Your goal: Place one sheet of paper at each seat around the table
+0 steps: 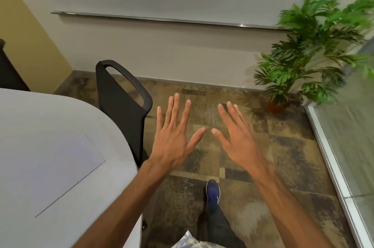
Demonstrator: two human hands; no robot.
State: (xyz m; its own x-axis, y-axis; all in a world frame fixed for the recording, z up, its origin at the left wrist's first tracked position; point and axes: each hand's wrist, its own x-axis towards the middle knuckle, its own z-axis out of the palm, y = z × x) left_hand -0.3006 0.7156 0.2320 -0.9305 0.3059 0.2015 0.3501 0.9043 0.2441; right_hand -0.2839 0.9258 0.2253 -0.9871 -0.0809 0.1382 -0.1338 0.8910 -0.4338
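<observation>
Currently both hands are held out over the floor, palms down, fingers spread, nothing in either. Left hand (174,138) hangs just right of the surface's rounded edge; right hand (238,140) is beside it, further right. The two thumb tips are near each other but apart. Both forearms are bare and reach in from the near edge of the view; the right one is motion-blurred.

Surface (26,118): pale grey, rounded corner, fills the left side. One sheet of paper (60,172) lies flat on it, near its right edge, turned at an angle to that edge. The sheet is white and close in tone to the surface, so only its edges read clearly. Neither hand touches it.

Chair (119,104): black, with a loop-shaped top to the backrest, tucked against the far right curve of the surface, just beyond the sheet. A second dark shape (10,71) stands at the far left behind the surface; cannot tell what it is.

Floor (283,146): mottled brown and ochre tiles. A blue shoe (212,191) and a dark trouser leg show below the hands, stepping forward.

Far side: a pale wall with a metal rail (162,18) running across it. Potted green plant (315,49) in the far right corner, in a reddish pot. A glass partition with a pale frame (332,166) runs along the right.
</observation>
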